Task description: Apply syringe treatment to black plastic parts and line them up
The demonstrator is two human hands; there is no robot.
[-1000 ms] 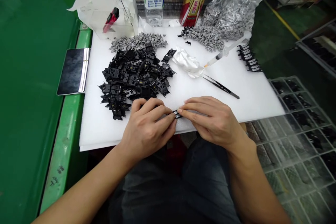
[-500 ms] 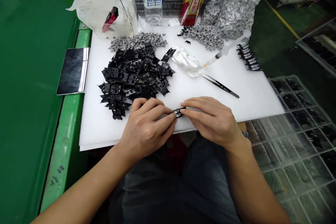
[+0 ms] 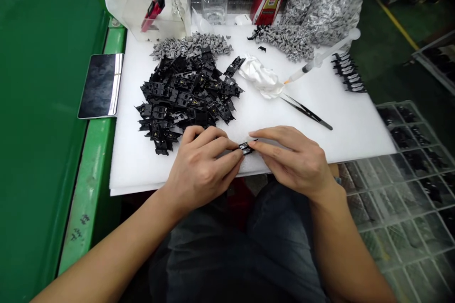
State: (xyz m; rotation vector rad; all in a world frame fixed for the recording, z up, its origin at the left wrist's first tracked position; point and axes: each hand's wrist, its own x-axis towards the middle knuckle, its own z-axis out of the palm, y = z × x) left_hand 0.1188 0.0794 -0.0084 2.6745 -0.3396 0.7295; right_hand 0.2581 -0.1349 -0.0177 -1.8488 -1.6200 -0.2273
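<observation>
Both hands have drifted slightly toward the far right since the earlier frame, and the small black plastic part [image 3: 246,148] has gone with them, while the whole scene sits a little differently in view. That part is now held in the air just over the near edge of the white foam sheet [image 3: 355,137]. The curled fingers of the left hand [image 3: 201,170] pinch its left end, and the thumb and forefinger of the right hand [image 3: 293,163] close on its right end. The other fingers of both hands are bent loosely beside the grip.

Just far of the left hand lies a heap of black plastic parts [image 3: 181,99], nearly touching its knuckles. A pile of grey metal clips [image 3: 190,45] lies beyond that heap. Far of the right hand are fine black tweezers [image 3: 307,113], a crumpled white cloth [image 3: 259,75] and a syringe [image 3: 316,61] with an orange tip. A row of black parts [image 3: 348,73] stands at the far right of the foam. A clear bag of grey clips [image 3: 327,9] slumps at the far edge. A clear grid tray [image 3: 401,189] holding black parts sits to the right, and a dark tablet [image 3: 101,86] lies to the left.
</observation>
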